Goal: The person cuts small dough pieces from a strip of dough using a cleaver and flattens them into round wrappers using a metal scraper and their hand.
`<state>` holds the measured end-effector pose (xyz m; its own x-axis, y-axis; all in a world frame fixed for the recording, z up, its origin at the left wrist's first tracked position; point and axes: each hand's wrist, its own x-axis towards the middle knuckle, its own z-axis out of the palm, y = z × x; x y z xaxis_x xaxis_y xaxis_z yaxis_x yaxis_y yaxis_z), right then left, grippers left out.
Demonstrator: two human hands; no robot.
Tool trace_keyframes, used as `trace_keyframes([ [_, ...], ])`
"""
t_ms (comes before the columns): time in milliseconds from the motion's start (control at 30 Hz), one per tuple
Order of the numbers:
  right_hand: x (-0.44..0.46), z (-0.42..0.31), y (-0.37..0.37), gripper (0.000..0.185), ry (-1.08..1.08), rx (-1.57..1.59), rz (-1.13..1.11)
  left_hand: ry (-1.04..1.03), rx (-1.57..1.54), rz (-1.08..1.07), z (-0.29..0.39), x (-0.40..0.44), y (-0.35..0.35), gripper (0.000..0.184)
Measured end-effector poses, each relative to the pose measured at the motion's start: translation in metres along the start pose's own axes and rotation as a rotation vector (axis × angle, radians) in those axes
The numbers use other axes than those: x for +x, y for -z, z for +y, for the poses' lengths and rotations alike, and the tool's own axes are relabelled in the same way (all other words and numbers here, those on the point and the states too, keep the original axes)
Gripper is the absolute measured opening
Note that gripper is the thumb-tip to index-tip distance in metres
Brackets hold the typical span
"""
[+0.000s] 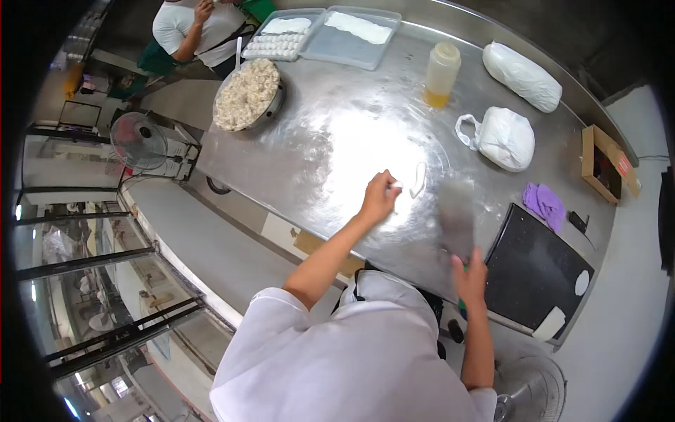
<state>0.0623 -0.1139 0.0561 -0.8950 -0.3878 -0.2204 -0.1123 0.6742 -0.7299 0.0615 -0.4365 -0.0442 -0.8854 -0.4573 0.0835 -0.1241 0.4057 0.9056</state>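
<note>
My left hand (380, 197) is closed, its fingertips pinching a small white piece of dough (397, 186) just above the steel table. Beside it on the metal lies a thin white strip of dough (418, 180). My right hand (471, 276) grips a green-handled cleaver (458, 221) near the table's front edge. Its wide blade is smeared by motion and points away from me, to the right of the dough strip. Details of the blade's edge cannot be made out.
A large bowl of pale, chunky filling (247, 96) stands at the left edge. Behind are trays (344, 53) with white pieces. An oil bottle (441, 74), white plastic bags (506, 138), a purple cloth (543, 206) and a black board (538, 271) occupy the right. Another person (200, 32) stands far left.
</note>
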Motion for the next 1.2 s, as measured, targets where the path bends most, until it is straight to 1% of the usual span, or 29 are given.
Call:
trace_keyframes([
  [33,-0.017,0.012,0.010,0.038,-0.087,0.090,0.075,-0.034,0.065,-0.084,0.014,0.003,-0.005,0.017],
  [67,-0.035,0.026,0.017,0.042,-0.176,0.181,0.149,-0.002,-0.051,-0.127,0.029,0.004,-0.018,0.023],
  [133,-0.072,0.082,0.018,0.054,0.111,-0.014,0.431,0.024,-0.207,-0.335,0.060,0.000,-0.044,0.032],
  [167,-0.094,0.083,0.023,0.059,-0.232,0.213,0.448,-0.267,-0.232,-0.332,0.044,-0.004,-0.076,0.029],
  [200,-0.114,0.080,0.029,0.064,-0.578,0.441,0.451,-0.316,-0.114,-0.457,0.061,-0.009,-0.090,0.021],
  [233,-0.128,0.080,0.028,0.064,-0.582,0.451,0.460,-0.382,-0.167,-0.498,0.074,-0.022,-0.112,0.019],
  [267,-0.143,0.080,0.028,0.068,-0.596,0.500,0.557,-0.442,-0.225,-0.538,0.088,-0.041,-0.132,0.016],
  [300,-0.156,0.081,0.027,0.072,-0.608,0.546,0.651,-0.564,-0.260,-0.622,0.109,-0.056,-0.142,0.015],
  [333,-0.169,0.084,0.024,0.072,-0.614,0.549,0.652,-0.686,-0.296,-0.704,0.131,-0.069,-0.150,0.015],
  [400,-0.191,0.087,0.012,0.069,-0.697,0.562,0.862,-0.702,-0.312,-0.903,0.152,-0.096,-0.183,0.009],
  [433,-0.197,0.081,0.011,0.069,-0.712,0.572,0.870,-0.701,-0.310,-0.923,0.162,-0.101,-0.196,0.009],
  [500,-0.218,0.070,0.013,0.064,-0.764,0.501,0.928,-0.885,-0.234,-0.927,0.183,-0.126,-0.224,0.007],
  [567,-0.246,0.099,-0.001,0.054,-0.754,0.487,1.026,-0.834,-0.489,-1.104,0.175,-0.139,-0.277,0.011],
  [600,-0.261,0.121,-0.013,0.050,-0.717,0.376,1.067,-0.942,-0.532,-1.189,0.195,-0.122,-0.282,0.015],
  [633,-0.279,0.145,-0.027,0.047,-0.694,0.261,1.099,-0.807,-0.337,-1.309,0.196,-0.122,-0.304,0.020],
  [667,-0.275,0.110,-0.008,0.044,-0.748,0.534,1.107,-0.717,-0.204,-1.403,0.235,-0.107,-0.283,0.028],
  [700,-0.284,0.107,-0.013,0.040,-0.818,0.466,1.159,-0.715,-0.108,-1.419,0.236,-0.105,-0.293,0.039],
  [733,-0.293,0.115,-0.022,0.040,-0.855,0.470,1.204,-0.744,-0.106,-1.390,0.233,-0.103,-0.300,0.041],
  [767,-0.304,0.120,-0.031,0.040,-0.884,0.476,1.235,-0.686,0.065,-1.440,0.233,-0.103,-0.308,0.041],
  [800,-0.312,0.115,-0.032,0.040,-0.941,0.478,1.273,-0.682,0.109,-1.508,0.231,-0.104,-0.311,0.038],
  [867,-0.316,0.098,-0.028,0.043,-0.821,0.790,1.304,-0.668,0.281,-1.669,0.231,-0.105,-0.318,0.034],
  [900,-0.322,0.095,-0.032,0.043,-0.841,0.801,1.329,-0.647,0.408,-1.762,0.230,-0.108,-0.323,0.032],
  [933,-0.323,0.094,-0.031,0.038,-0.852,0.840,1.325,-0.662,0.413,-1.781,0.224,-0.108,-0.329,0.032],
  [1000,-0.328,0.098,-0.033,0.033,-0.867,0.892,1.330,-0.918,0.520,-1.610,0.223,-0.113,-0.334,0.036],
  [1033,-0.329,0.101,-0.036,0.034,-0.875,0.870,1.312,-0.931,0.525,-1.623,0.231,-0.113,-0.340,0.036],
  [1100,-0.339,0.101,-0.041,0.035,-0.893,0.849,1.283,-0.900,0.819,-1.413,0.247,-0.119,-0.339,0.047],
  [1133,-0.339,0.105,-0.040,0.037,-0.867,0.883,1.267,-0.891,0.871,-1.415,0.248,-0.120,-0.342,0.052],
  [1167,-0.335,0.115,-0.034,0.039,-0.820,0.910,1.264,-0.912,0.865,-1.393,0.250,-0.120,-0.348,0.052],
  [1200,-0.334,0.119,-0.024,0.039,-0.801,0.907,1.277,-0.921,0.884,-1.429,0.249,-0.123,-0.348,0.050],
])
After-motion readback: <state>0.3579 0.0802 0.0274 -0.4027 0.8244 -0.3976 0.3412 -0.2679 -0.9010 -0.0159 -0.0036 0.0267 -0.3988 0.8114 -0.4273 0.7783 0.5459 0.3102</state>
